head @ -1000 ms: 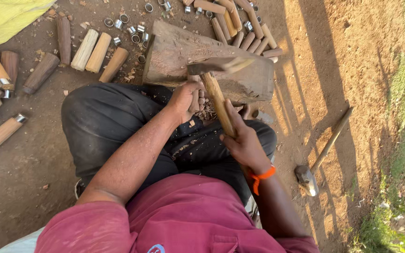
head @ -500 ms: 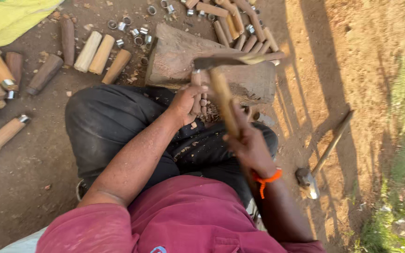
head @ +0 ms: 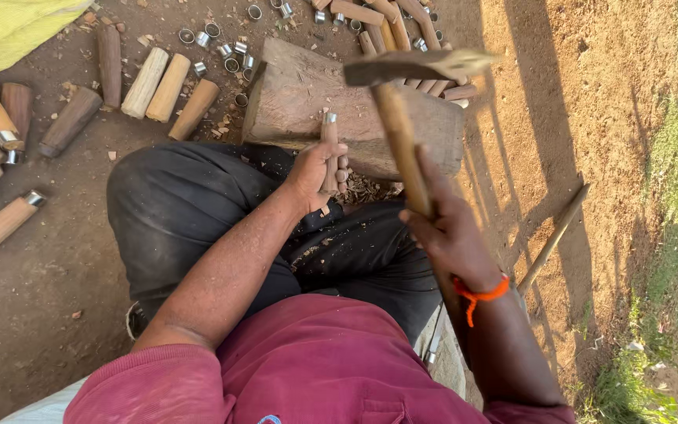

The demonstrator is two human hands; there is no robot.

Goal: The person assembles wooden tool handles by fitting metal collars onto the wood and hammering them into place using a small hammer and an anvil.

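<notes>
Over the wooden block my right hand has swung the hammer up from the handle — fist clenched on its shaft. Left hand keeps the wooden handle pinched upright against the block's near face — ready for another blow, I'd judge.

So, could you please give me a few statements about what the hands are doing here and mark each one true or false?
1. The right hand grips a hammer by its wooden shaft. True.
2. The left hand lies flat and empty on the ground. False: it holds a wooden handle upright against the wooden block.
3. The wooden handle has a metal ring at its top end. True.
4. The hammer head rests on the block. False: it is raised above it.
5. Loose metal rings lie on the dirt beyond the block. True.
</notes>
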